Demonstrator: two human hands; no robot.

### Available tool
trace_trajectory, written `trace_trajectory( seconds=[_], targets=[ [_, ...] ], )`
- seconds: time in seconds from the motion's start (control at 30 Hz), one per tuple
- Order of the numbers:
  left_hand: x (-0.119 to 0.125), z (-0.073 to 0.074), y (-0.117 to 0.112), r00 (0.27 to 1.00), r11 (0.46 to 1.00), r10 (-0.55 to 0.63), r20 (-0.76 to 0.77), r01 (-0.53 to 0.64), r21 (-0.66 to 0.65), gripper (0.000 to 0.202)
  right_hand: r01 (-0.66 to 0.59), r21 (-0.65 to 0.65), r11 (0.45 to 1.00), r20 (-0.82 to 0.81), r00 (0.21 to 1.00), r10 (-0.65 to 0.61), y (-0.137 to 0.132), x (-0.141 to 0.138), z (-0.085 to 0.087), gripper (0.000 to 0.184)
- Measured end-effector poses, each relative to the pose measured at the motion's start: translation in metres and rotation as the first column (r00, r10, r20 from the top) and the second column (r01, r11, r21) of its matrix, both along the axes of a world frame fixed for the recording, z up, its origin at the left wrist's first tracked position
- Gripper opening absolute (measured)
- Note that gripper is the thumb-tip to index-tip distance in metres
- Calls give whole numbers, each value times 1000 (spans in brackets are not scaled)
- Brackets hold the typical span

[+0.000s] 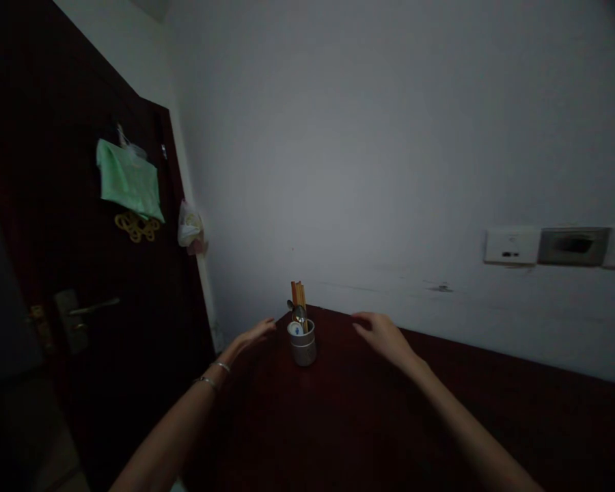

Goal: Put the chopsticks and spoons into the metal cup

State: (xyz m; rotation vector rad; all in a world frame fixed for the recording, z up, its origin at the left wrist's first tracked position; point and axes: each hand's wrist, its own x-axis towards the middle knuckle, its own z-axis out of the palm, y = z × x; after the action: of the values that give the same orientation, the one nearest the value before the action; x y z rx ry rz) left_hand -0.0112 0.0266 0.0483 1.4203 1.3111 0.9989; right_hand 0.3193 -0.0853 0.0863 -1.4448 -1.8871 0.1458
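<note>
A grey utensil holder (304,350) stands upright on the dark red tabletop (307,424). Wooden chopsticks (299,294) and metal spoons (300,314) stick up out of it, along with a white spoon (296,329) bearing a blue mark. To the left of the holder, apart from it, is my left hand (253,335), open with fingers stretched toward it and bracelets on the wrist. My right hand (382,335) hovers to the right, farther from the holder, with fingers slightly bent and apart, holding nothing.
A white wall (338,171) rises behind the table. At the left stands a dark door (25,225) with a metal handle (89,309) and a hanging green cloth (128,178). A plastic bag (188,225) hangs by its frame. Wall sockets (511,246) are at the right.
</note>
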Motion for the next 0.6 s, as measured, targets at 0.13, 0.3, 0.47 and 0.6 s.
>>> trace_trajectory(
  seconds=[0.13, 0.3, 0.47, 0.6],
  targets=[
    [13, 1, 23, 995, 995, 97, 39, -97, 4, 23, -46, 74, 996, -51, 997, 50, 37, -50, 3, 31],
    [32, -6, 57, 885, 988, 151, 440, -129, -79, 19, -49, 28, 998, 39, 998, 48, 60, -90, 1, 24],
    [48, -21, 86, 771, 988, 139, 621, -62, -144, 15, -46, -3, 999, 212, 976, 46, 68, -111, 2, 24],
    [64, -31, 99, 746, 989, 49, 664, 59, -139, 17, -45, -9, 999, 297, 954, 46, 73, -122, -1, 24]
  ],
)
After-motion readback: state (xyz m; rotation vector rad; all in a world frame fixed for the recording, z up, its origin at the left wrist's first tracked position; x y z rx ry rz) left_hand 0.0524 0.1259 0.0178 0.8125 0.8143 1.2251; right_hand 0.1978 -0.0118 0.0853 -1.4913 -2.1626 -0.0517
